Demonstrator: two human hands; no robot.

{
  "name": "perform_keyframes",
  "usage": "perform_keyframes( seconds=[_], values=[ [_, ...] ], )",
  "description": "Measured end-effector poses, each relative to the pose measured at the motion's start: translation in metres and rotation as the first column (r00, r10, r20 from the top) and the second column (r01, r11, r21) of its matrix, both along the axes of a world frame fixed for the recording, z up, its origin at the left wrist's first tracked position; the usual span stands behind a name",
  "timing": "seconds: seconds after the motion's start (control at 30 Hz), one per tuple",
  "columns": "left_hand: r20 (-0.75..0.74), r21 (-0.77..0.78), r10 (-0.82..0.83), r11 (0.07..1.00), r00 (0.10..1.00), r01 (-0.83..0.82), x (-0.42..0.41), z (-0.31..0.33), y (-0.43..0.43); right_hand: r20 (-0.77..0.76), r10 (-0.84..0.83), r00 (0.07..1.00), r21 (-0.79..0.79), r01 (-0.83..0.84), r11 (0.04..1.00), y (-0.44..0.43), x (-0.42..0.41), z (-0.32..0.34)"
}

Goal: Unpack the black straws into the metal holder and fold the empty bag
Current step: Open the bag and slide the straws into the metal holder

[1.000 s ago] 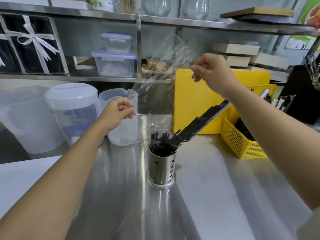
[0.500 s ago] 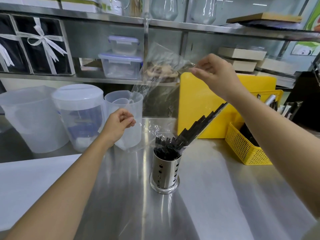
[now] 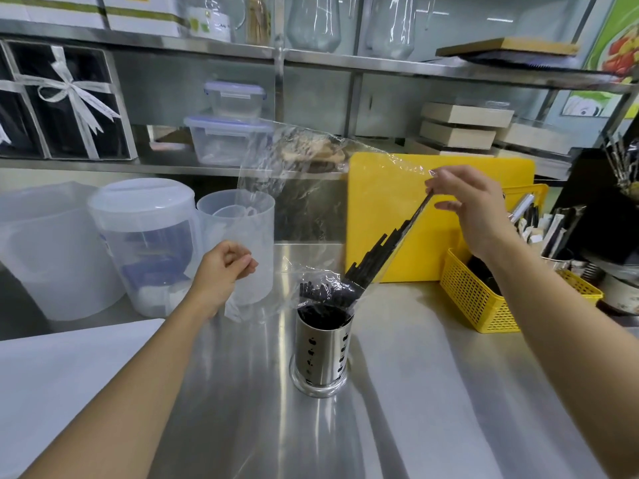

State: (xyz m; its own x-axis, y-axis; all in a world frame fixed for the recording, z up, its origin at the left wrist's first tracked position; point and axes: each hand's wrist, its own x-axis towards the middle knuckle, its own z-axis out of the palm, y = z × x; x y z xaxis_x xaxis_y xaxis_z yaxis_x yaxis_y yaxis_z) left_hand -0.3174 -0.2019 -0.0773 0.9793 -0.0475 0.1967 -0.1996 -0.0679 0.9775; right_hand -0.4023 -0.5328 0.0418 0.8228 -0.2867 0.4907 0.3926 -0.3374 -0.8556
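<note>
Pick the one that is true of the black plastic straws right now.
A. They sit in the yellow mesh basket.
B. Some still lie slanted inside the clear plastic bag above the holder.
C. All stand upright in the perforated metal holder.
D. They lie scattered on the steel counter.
B: a slanted bunch of black plastic straws remains inside the clear plastic bag, which the right hand lifts above the perforated metal holder.
</note>
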Motion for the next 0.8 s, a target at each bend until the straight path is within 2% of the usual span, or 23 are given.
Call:
perform_keyframes(
  seconds=[0.23, 0.47, 0.67, 0.8],
  values=[
    [-0.012, 0.018, -0.014, 1.000, 1.000, 0.015, -0.004, -0.004, -0.006, 0.044, -0.085, 0.995, 0.005, 0.085, 0.996, 0.004, 0.000, 0.003],
    [-0.037, -0.025, 0.007, 1.000, 0.999, -0.008, 0.002, -0.011, 0.004, 0.092, -0.076, 0.993, -0.129, 0.088, 0.988, 0.019, 0.007, 0.020],
    [-0.028, -0.083, 0.010, 0.996, 1.000, -0.012, 0.002, -0.011, 0.015, 0.123, -0.065, 0.990, -0.138, 0.082, 0.987, 0.026, 0.012, 0.026],
    [0.008, -0.052, 0.015, 0.999, 1.000, -0.014, -0.002, -0.005, 0.018, 0.144, -0.051, 0.988, -0.171, 0.076, 0.982, 0.030, 0.016, 0.029]
  ],
)
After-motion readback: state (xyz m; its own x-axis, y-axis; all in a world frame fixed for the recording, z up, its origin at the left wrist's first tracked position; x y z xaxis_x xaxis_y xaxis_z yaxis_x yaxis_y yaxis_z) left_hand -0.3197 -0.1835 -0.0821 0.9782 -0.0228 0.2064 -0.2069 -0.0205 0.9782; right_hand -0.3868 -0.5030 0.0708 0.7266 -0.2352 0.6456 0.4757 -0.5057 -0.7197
